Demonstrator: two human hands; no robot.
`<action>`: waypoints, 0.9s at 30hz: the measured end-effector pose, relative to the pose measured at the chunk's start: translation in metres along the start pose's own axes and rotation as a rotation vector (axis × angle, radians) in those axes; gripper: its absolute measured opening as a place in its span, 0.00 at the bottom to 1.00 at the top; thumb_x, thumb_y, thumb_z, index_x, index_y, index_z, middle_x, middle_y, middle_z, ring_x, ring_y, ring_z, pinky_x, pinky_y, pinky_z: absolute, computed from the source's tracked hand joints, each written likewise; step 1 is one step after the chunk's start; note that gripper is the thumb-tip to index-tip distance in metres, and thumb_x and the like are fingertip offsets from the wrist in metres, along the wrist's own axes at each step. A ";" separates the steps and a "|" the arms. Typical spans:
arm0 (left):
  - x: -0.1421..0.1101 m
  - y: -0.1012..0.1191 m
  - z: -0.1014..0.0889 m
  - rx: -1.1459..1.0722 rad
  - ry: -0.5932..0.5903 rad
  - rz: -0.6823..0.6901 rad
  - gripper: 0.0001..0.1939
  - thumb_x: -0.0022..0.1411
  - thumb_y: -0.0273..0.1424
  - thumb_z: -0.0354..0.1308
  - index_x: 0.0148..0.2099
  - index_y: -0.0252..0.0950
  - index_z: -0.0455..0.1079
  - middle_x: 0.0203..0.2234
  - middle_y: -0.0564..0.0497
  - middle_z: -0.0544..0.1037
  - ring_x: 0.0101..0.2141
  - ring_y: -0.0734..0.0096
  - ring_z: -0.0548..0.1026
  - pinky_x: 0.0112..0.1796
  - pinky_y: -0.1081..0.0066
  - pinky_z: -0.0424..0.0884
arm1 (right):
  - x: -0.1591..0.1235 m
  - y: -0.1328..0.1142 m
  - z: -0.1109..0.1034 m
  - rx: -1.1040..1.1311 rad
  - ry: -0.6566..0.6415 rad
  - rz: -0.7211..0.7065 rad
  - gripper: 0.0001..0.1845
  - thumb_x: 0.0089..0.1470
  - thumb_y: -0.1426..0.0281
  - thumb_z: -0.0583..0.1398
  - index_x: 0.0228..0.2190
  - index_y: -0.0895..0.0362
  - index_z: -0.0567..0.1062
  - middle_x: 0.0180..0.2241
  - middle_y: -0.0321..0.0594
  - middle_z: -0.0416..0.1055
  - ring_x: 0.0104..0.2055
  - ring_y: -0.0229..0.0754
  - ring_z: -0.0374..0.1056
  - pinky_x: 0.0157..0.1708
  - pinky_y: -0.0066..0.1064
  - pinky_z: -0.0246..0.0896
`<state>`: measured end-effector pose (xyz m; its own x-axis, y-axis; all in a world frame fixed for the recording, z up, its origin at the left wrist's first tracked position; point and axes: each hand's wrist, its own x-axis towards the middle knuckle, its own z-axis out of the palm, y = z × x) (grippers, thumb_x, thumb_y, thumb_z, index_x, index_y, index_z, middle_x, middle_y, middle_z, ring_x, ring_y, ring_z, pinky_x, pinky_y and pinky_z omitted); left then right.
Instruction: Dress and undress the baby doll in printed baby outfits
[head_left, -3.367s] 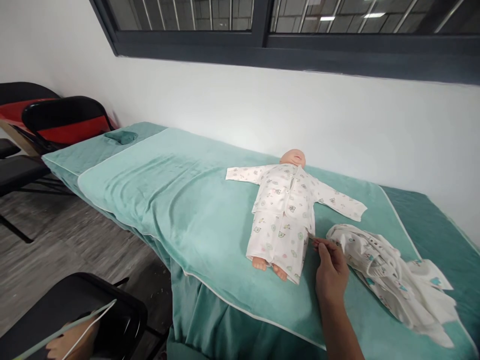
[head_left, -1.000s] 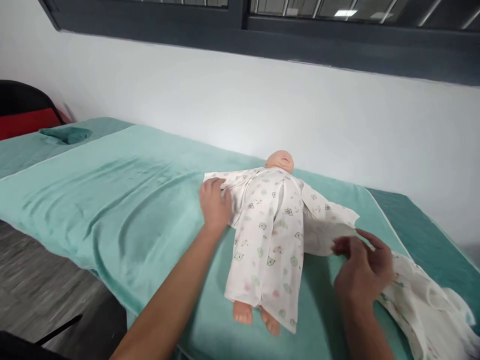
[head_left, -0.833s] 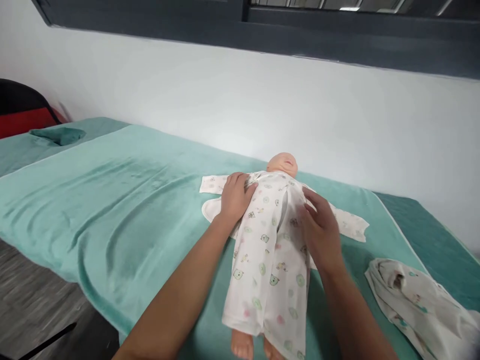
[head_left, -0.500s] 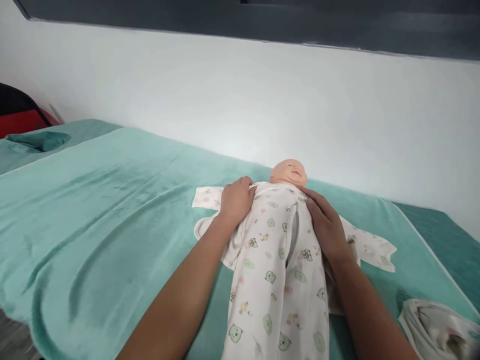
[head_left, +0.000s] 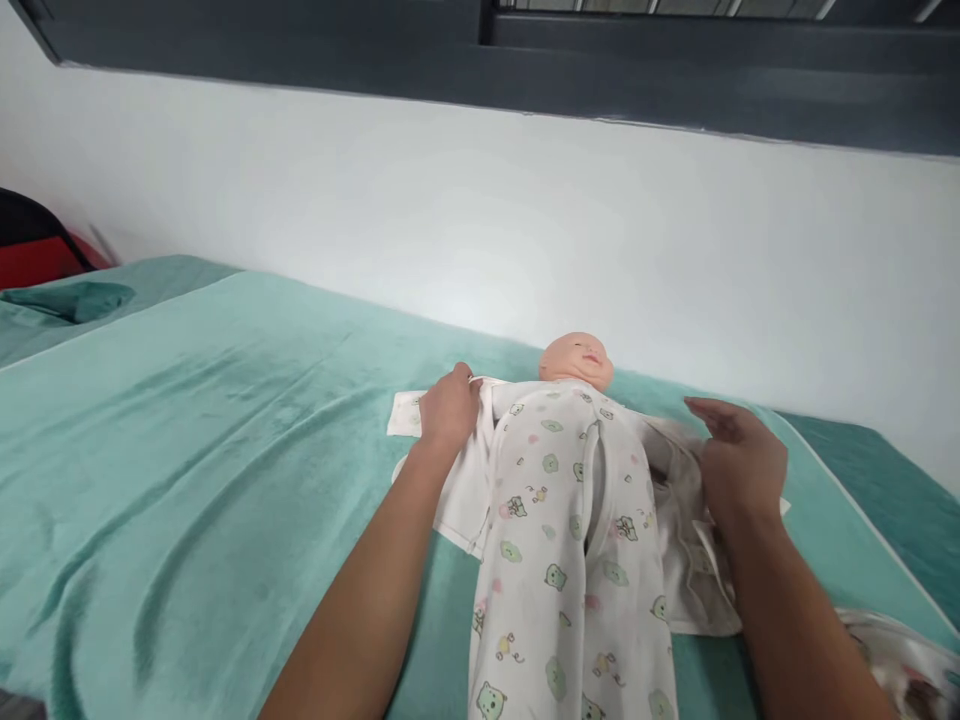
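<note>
A baby doll (head_left: pixel 576 360) lies on its back, head toward the wall, with printed white footless-looking baby pants (head_left: pixel 555 570) laid over its torso and legs. Under these, a white baby shirt (head_left: pixel 459 505) is spread out, its sleeves reaching to both sides. At the doll's left-of-picture shoulder, my left hand (head_left: pixel 451 408) is closed on the shirt's edge. My right hand (head_left: pixel 742 460) is over the opposite sleeve, closed on the shirt's other front flap, which is drawn outward; its fingertips are partly hidden, one finger pointing toward the doll.
A teal plush cover (head_left: pixel 247 430) lies under everything, folded in waves at left. At lower right sits a crumpled printed cloth (head_left: pixel 900 650). A white wall (head_left: pixel 375 210) runs behind, below a dark frame (head_left: pixel 300 50). A red and black item (head_left: pixel 37 255) stands far left.
My right hand has moved off the doll's chest to the right, drawing the shirt flap out. My left hand has shifted slightly left, pulling the shirt's edge. The camera has tilted up a little.
</note>
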<state>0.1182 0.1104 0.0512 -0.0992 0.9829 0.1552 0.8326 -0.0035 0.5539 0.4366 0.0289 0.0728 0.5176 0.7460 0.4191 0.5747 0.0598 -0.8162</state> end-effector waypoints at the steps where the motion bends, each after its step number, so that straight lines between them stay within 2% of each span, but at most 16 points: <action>1: 0.000 0.000 0.000 -0.009 0.002 -0.001 0.07 0.70 0.36 0.49 0.42 0.41 0.65 0.34 0.44 0.80 0.35 0.55 0.77 0.35 0.66 0.63 | 0.001 -0.007 0.001 0.018 0.052 -0.018 0.30 0.32 0.77 0.51 0.38 0.54 0.80 0.43 0.42 0.79 0.51 0.49 0.74 0.55 0.45 0.66; 3: 0.000 0.000 0.001 -0.021 -0.001 -0.002 0.07 0.70 0.36 0.49 0.41 0.41 0.65 0.34 0.44 0.80 0.35 0.55 0.77 0.35 0.65 0.63 | -0.001 -0.031 0.011 0.000 0.047 -0.079 0.26 0.36 0.77 0.52 0.39 0.54 0.79 0.44 0.43 0.79 0.50 0.49 0.74 0.55 0.46 0.66; 5: 0.001 -0.001 0.002 -0.021 -0.009 -0.008 0.07 0.70 0.37 0.48 0.42 0.41 0.65 0.34 0.44 0.80 0.35 0.54 0.77 0.34 0.65 0.63 | -0.005 -0.065 0.032 -0.066 -0.115 -0.176 0.21 0.45 0.74 0.55 0.42 0.55 0.78 0.46 0.44 0.78 0.49 0.49 0.74 0.52 0.45 0.67; 7: 0.001 -0.001 0.002 -0.020 -0.012 -0.010 0.08 0.70 0.37 0.47 0.42 0.41 0.65 0.34 0.44 0.80 0.35 0.54 0.77 0.34 0.65 0.63 | -0.010 -0.102 0.063 -0.202 -0.428 -0.259 0.18 0.53 0.69 0.54 0.44 0.54 0.77 0.47 0.44 0.77 0.48 0.49 0.73 0.49 0.43 0.67; 9: 0.001 -0.001 0.003 -0.014 -0.004 -0.006 0.08 0.70 0.37 0.47 0.41 0.41 0.65 0.33 0.44 0.80 0.35 0.54 0.77 0.34 0.65 0.63 | -0.014 -0.132 0.098 -0.470 -0.731 -0.368 0.17 0.59 0.66 0.52 0.46 0.54 0.76 0.49 0.45 0.76 0.50 0.49 0.71 0.48 0.41 0.66; 10: 0.001 -0.001 0.003 -0.009 -0.001 -0.002 0.08 0.70 0.37 0.47 0.41 0.41 0.65 0.33 0.44 0.80 0.35 0.54 0.77 0.34 0.65 0.63 | -0.015 -0.142 0.114 -0.639 -0.905 -0.420 0.16 0.60 0.65 0.52 0.45 0.55 0.75 0.48 0.47 0.76 0.49 0.50 0.71 0.44 0.40 0.66; 11: 0.002 -0.001 0.003 -0.001 0.000 0.002 0.08 0.70 0.37 0.47 0.40 0.41 0.65 0.33 0.44 0.80 0.35 0.54 0.77 0.34 0.65 0.63 | -0.016 -0.148 0.129 -0.774 -1.027 -0.470 0.15 0.60 0.65 0.54 0.43 0.56 0.75 0.47 0.48 0.75 0.47 0.51 0.71 0.41 0.38 0.66; 12: 0.002 -0.001 0.004 0.010 0.000 0.006 0.08 0.71 0.37 0.47 0.40 0.41 0.65 0.34 0.44 0.79 0.35 0.54 0.77 0.33 0.65 0.63 | -0.015 -0.151 0.141 -0.834 -1.082 -0.497 0.14 0.58 0.64 0.57 0.43 0.56 0.75 0.47 0.49 0.74 0.47 0.52 0.71 0.39 0.38 0.66; 14: 0.003 -0.002 0.004 0.033 -0.004 0.012 0.09 0.71 0.36 0.46 0.41 0.41 0.65 0.34 0.44 0.80 0.35 0.54 0.77 0.33 0.65 0.63 | -0.013 -0.149 0.154 -0.894 -1.123 -0.538 0.18 0.52 0.63 0.63 0.44 0.57 0.73 0.48 0.51 0.72 0.48 0.56 0.70 0.38 0.39 0.65; 17: 0.004 -0.006 0.004 0.056 0.001 0.001 0.08 0.70 0.35 0.46 0.42 0.41 0.65 0.34 0.43 0.80 0.35 0.54 0.77 0.33 0.65 0.63 | -0.007 -0.138 0.152 -0.913 -1.136 -0.590 0.23 0.48 0.66 0.64 0.47 0.56 0.71 0.50 0.51 0.70 0.48 0.56 0.69 0.37 0.39 0.64; 22: 0.006 -0.015 0.005 -0.005 0.034 -0.048 0.09 0.71 0.37 0.46 0.43 0.42 0.65 0.34 0.43 0.80 0.35 0.54 0.77 0.32 0.65 0.62 | 0.002 -0.133 0.131 -0.943 -1.155 -0.584 0.16 0.50 0.70 0.61 0.43 0.56 0.71 0.48 0.50 0.71 0.44 0.53 0.70 0.34 0.38 0.62; 24: 0.007 -0.016 0.006 -0.037 0.033 -0.058 0.08 0.70 0.38 0.47 0.43 0.42 0.66 0.33 0.43 0.80 0.34 0.54 0.77 0.33 0.65 0.62 | 0.001 -0.135 0.133 -0.945 -1.140 -0.600 0.14 0.52 0.67 0.60 0.42 0.55 0.72 0.48 0.50 0.72 0.44 0.53 0.70 0.34 0.38 0.61; 27: 0.008 -0.016 0.006 -0.058 0.024 -0.065 0.08 0.70 0.38 0.48 0.42 0.42 0.66 0.33 0.44 0.80 0.35 0.54 0.77 0.33 0.65 0.62 | -0.007 -0.139 0.145 -0.869 -1.214 -0.662 0.15 0.55 0.60 0.60 0.42 0.53 0.73 0.45 0.46 0.74 0.44 0.52 0.71 0.34 0.35 0.60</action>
<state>0.1073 0.1193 0.0382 -0.1650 0.9768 0.1365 0.7909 0.0483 0.6100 0.2609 0.1122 0.1260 -0.4833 0.8229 -0.2988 0.8620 0.5068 0.0015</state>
